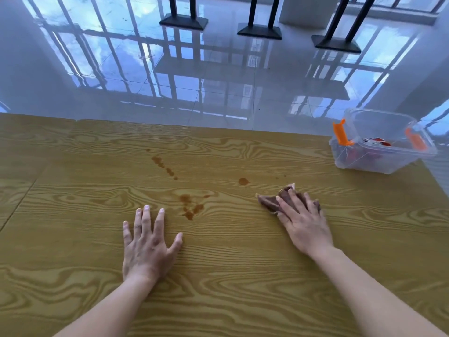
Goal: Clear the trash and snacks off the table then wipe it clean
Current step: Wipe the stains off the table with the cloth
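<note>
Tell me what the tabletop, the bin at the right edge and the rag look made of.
Tabletop: probably wood-grain laminate or veneer, low sheen; the grain is bold and looks printed, with seam lines at left. Solid wood can't be ruled out.
Bin: clear rigid plastic, glossy; the contents show through its walls. Orange clips: opaque plastic.
Rag: soft brown cloth, matte; it crumples in folds under the right hand.

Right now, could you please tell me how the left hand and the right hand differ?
The left hand lies flat on the bare table, holding nothing; the right hand presses a brown cloth. The left hand rests just left of the near stains; the right hand is to their right, nearer the bin. Both are palm down with fingers straight.
</note>
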